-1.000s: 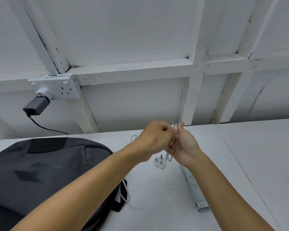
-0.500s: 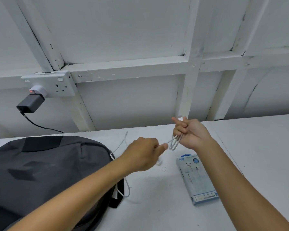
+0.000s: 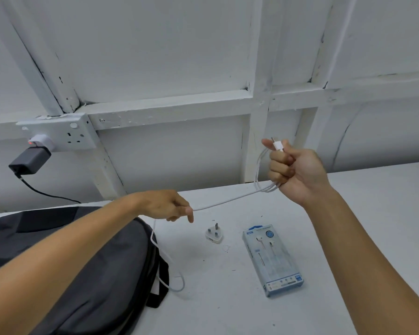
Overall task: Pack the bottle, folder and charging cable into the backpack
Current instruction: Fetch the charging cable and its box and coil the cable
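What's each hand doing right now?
Left hand: closed, pinching the white charging cable.
Right hand: closed, fist around the cable's coiled loops, connector at the thumb.

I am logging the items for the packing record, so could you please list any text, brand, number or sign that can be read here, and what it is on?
Nothing can be quoted.
Blue box: printed lines and a round emblem, too blurred to read.
Wall socket: no readable marking.
White plug: no visible text.
Backpack: no label visible.
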### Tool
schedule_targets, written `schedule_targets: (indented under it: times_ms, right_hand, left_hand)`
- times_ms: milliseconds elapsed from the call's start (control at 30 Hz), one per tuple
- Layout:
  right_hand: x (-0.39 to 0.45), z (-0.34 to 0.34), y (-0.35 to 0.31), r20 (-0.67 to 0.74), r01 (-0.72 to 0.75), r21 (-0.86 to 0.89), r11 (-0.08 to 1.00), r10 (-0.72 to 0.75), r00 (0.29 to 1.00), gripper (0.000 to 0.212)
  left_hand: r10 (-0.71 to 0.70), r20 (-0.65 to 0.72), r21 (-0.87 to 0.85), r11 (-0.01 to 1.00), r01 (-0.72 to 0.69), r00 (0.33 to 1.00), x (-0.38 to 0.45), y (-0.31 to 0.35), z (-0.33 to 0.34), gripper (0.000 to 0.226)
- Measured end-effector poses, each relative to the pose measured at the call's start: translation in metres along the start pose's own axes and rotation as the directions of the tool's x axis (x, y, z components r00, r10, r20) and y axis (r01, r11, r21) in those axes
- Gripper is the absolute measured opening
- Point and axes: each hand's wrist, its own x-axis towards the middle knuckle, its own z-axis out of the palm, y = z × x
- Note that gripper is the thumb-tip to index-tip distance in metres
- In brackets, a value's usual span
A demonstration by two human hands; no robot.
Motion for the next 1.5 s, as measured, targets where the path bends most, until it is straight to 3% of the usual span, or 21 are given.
schedule_targets:
  times_ms: [100,233,333,467,533,633,700,800,867,967,1033,1133,1300,1433,1500]
  right_hand:
    - [-0.013,0.002,-0.016,0.042,0.086,0.026,0.996,-0.087,0.995,0.037]
    - [-0.022,0.008,-0.018,0.098,0.091,-0.049,0.995,-0.086,0.991,0.037]
    - [-0.025,0.016,-0.011,0.170,0.071,-0.106,0.992,-0.052,0.984,0.036]
    - [-0.023,0.019,-0.006,0.202,0.039,-0.146,0.989,-0.009,0.979,0.037]
    - [-0.018,0.017,-0.005,0.184,0.014,-0.184,0.983,0.020,0.983,0.036]
    - [-0.011,0.013,-0.003,0.127,-0.022,-0.224,0.974,0.051,0.991,0.035]
    - [-0.007,0.011,0.000,0.101,-0.040,-0.218,0.975,0.064,0.993,0.033]
    - [0.000,0.015,0.004,0.084,-0.066,-0.252,0.965,0.090,0.992,0.031]
    - [0.004,0.020,0.006,0.076,-0.080,-0.317,0.945,0.109,0.991,0.029]
    - [0.008,0.026,0.005,0.043,-0.091,-0.443,0.892,0.123,0.991,0.030]
    - [0.009,0.028,0.005,0.010,-0.091,-0.518,0.850,0.113,0.994,0.031]
    - [0.009,0.029,0.010,-0.058,-0.103,-0.593,0.799,0.085,0.995,0.030]
    - [0.021,0.028,0.024,-0.142,-0.122,-0.499,0.858,0.058,0.988,0.037]
    - [0.025,0.028,0.025,-0.123,-0.042,-0.309,0.950,0.004,0.992,0.057]
    - [0.025,0.027,0.023,-0.096,-0.033,-0.158,0.987,0.018,0.995,0.051]
  left_hand:
    - [-0.065,0.009,-0.012,0.998,0.065,0.998,0.008,-0.003,-0.014,0.043]
    - [-0.208,-0.151,-0.087,0.977,0.197,0.966,0.015,0.018,-0.038,0.048]
    - [-0.314,-0.317,-0.043,0.947,0.317,0.895,0.019,0.052,-0.049,0.033]
    - [-0.460,-0.415,-0.284,0.885,0.369,0.785,0.033,0.086,-0.053,0.016]
    - [-0.490,-0.395,-0.517,0.818,0.253,0.777,0.039,0.094,-0.054,0.018]
    - [-0.452,-0.347,-0.808,0.588,-0.017,0.822,0.036,0.111,-0.061,0.030]
    - [-0.424,-0.332,-0.890,0.437,-0.131,0.842,0.033,0.122,-0.067,0.030]
    - [-0.334,-0.345,-0.911,0.345,-0.227,0.877,0.025,0.141,-0.073,0.024]
    - [-0.244,-0.379,-0.887,0.371,-0.275,0.892,0.018,0.154,-0.072,0.018]
    - [-0.151,-0.448,-0.777,0.552,-0.301,0.881,0.012,0.164,-0.067,0.014]
    - [-0.154,-0.502,-0.695,0.658,-0.290,0.851,0.011,0.164,-0.065,0.016]
    - [-0.202,-0.565,-0.648,0.709,-0.279,0.800,0.009,0.162,-0.064,0.013]
    - [-0.236,-0.577,-0.701,0.635,-0.325,0.782,0.012,0.171,-0.047,0.016]
    - [-0.286,-0.544,-0.788,0.498,-0.362,0.789,0.018,0.185,-0.016,0.017]
    - [-0.349,-0.567,-0.803,0.439,-0.404,0.746,0.023,0.184,-0.006,0.017]
